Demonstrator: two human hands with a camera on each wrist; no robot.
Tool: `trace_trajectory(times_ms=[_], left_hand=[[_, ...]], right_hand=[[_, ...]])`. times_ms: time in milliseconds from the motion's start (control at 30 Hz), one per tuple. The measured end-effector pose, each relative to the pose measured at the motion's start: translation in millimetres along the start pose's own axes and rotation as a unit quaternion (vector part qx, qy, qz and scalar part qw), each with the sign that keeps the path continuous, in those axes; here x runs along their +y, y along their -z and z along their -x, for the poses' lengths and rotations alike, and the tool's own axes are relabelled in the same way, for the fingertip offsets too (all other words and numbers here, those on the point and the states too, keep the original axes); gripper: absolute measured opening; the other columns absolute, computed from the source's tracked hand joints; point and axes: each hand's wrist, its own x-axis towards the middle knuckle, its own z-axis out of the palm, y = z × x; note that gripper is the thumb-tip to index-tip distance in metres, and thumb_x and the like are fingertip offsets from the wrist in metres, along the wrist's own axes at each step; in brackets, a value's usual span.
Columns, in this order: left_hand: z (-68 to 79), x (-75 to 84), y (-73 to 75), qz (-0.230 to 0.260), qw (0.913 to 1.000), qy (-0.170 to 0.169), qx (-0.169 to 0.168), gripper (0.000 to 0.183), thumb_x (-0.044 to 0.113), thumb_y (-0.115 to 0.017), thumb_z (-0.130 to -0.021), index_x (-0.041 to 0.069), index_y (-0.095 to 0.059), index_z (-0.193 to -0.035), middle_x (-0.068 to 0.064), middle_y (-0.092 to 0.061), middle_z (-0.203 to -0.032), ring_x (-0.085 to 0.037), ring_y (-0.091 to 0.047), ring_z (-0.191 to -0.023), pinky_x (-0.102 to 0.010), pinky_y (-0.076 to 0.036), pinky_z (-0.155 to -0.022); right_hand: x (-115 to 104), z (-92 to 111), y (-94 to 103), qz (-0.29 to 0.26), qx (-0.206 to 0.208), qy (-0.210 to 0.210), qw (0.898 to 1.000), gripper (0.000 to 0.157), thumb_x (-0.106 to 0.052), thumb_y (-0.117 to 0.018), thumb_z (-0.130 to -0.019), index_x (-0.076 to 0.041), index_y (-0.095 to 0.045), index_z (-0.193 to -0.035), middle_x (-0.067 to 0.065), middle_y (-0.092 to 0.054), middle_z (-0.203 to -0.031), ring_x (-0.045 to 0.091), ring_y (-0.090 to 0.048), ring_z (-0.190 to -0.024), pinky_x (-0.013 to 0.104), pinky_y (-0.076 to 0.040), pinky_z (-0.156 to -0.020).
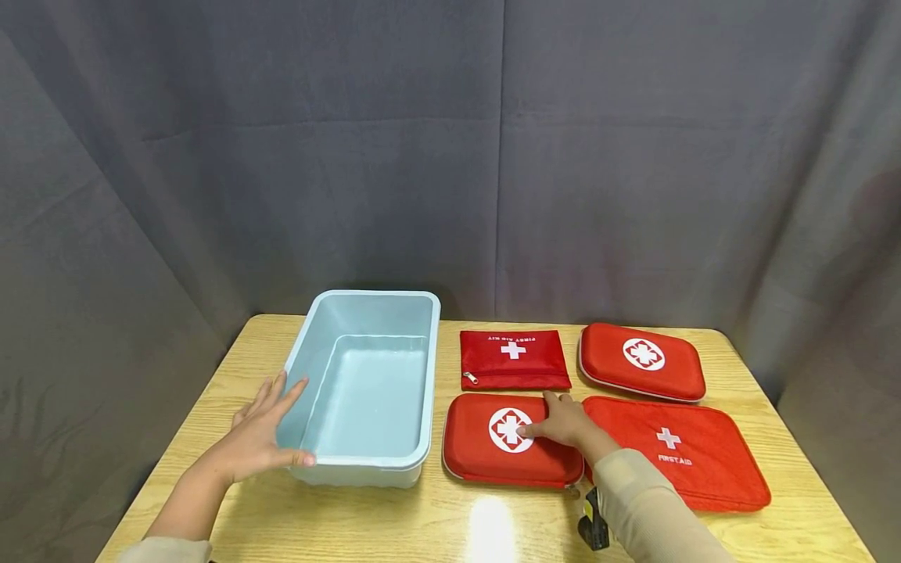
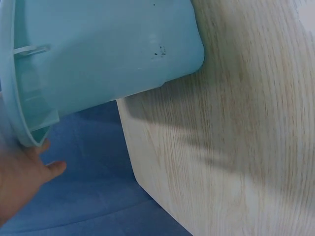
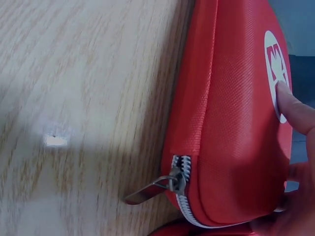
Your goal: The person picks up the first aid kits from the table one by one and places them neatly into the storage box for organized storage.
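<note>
My left hand (image 1: 256,438) is at the near left corner of a light blue plastic bin (image 1: 421,422), fingers spread and straight beside the rim, thumb near the front edge. In the left wrist view part of that hand (image 2: 24,174) shows beside the bin's rim. A red hard-shell first aid case (image 1: 475,450) with a white cross emblem lies right of the bin. My right hand (image 1: 563,422) grips its far right part, thumb on the emblem. From the right wrist, the fingers (image 3: 295,179) bend over the case's far side; their tips are hidden.
A small red first aid pouch (image 1: 496,363) lies behind the gripped case. Another hard-shell case (image 1: 601,356) is at the back right, and a large flat first aid bag (image 1: 725,461) lies in front of it. The wooden table (image 1: 338,524) ends at a grey curtain (image 1: 394,188).
</note>
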Motion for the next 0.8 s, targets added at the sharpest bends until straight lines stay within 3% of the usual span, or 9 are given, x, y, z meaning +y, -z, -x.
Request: trace_trajectory(times_ms=[200,500,633,800], left_hand=[[0.9,-2.9,-2.3,0.000,1.0000,-0.004,0.005,0.109,0.049,-0.074,-0.054,0.012,-0.015,-0.139,-0.027,-0.003,-0.139,-0.048,-0.005,-0.122,-0.067,-0.011,-0.083],[2.2,-5.5,-6.0,0.014,0.9995,-0.008,0.029,0.112,0.051,-0.073,-0.054,-0.003,-0.019,-0.135,-0.024,-0.005,-0.140,-0.040,-0.006,-0.125,-0.066,-0.014,-0.083],[2.8,-7.5,-7.9,0.008,0.9990,-0.011,0.043,0.112,0.051,-0.073,-0.053,-0.006,-0.019,-0.134,-0.024,-0.008,-0.140,-0.038,-0.007,-0.126,-0.065,-0.015,-0.085],[3.5,-11.0,-11.1,0.000,0.9983,-0.015,0.056,0.112,0.050,-0.073,-0.053,-0.006,-0.020,-0.134,-0.022,-0.009,-0.140,-0.036,-0.008,-0.127,-0.062,-0.016,-0.087]], right_hand=[[0,-3,-0.7,-0.004,-0.004,-0.006,1.000,0.090,-0.045,-0.072,-0.062,0.009,-0.036,-0.124,0.032,-0.039,-0.115,0.045,-0.035,-0.107,0.053,-0.029,-0.087],[-3,-4,-3.1,0.008,0.012,-0.035,0.999,0.088,-0.050,-0.073,-0.056,0.012,-0.044,-0.111,0.029,-0.041,-0.103,0.043,-0.036,-0.099,0.050,-0.032,-0.081],[-6,-5,-5.8,-0.014,0.015,-0.048,0.999,0.089,-0.049,-0.075,-0.054,0.014,-0.041,-0.108,0.030,-0.037,-0.104,0.045,-0.035,-0.098,0.049,-0.033,-0.081],[-10,-7,-9.0,-0.061,0.005,-0.072,0.996,0.099,-0.044,-0.077,-0.055,0.018,-0.030,-0.117,0.033,-0.033,-0.108,0.042,-0.038,-0.099,0.046,-0.036,-0.083]])
